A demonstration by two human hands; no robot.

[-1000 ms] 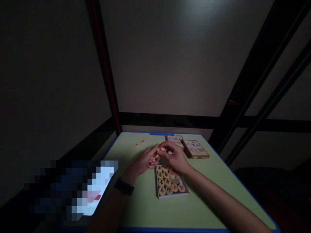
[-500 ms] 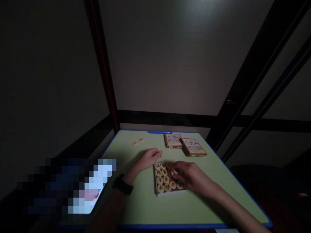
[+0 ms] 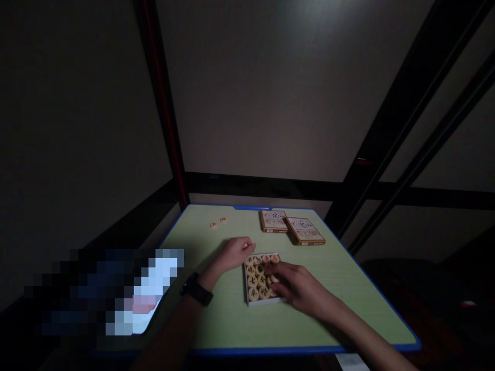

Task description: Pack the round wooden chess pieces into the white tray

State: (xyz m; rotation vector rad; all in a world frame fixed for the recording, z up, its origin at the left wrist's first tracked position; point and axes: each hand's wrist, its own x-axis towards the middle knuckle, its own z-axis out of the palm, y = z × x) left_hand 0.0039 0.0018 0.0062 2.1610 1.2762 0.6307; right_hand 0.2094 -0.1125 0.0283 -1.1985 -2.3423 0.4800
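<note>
A shallow white box of round wooden Chinese chess pieces rests on the green table in front of me. Most visible characters on the pieces are black; two along the far row are red. My right hand reaches over the box's right side, its fingertips bent round a pale Chinese chess piece, partly hidden, at the tray. Some pieces beneath that hand are covered. My left hand, with a black watch on the wrist, lies by the box's far left corner with curled fingers; what they hold, if anything, is hidden.
Two loose red-marked pieces lie at the far left of the table. Two printed boxes overlap at the far right. A lit, pixelated screen is at the left edge. Walls close in behind.
My right hand has shifted slightly down and left over the box, uncovering red pieces in the far row. The left hand stays nearly in place. The view has moved a little.
</note>
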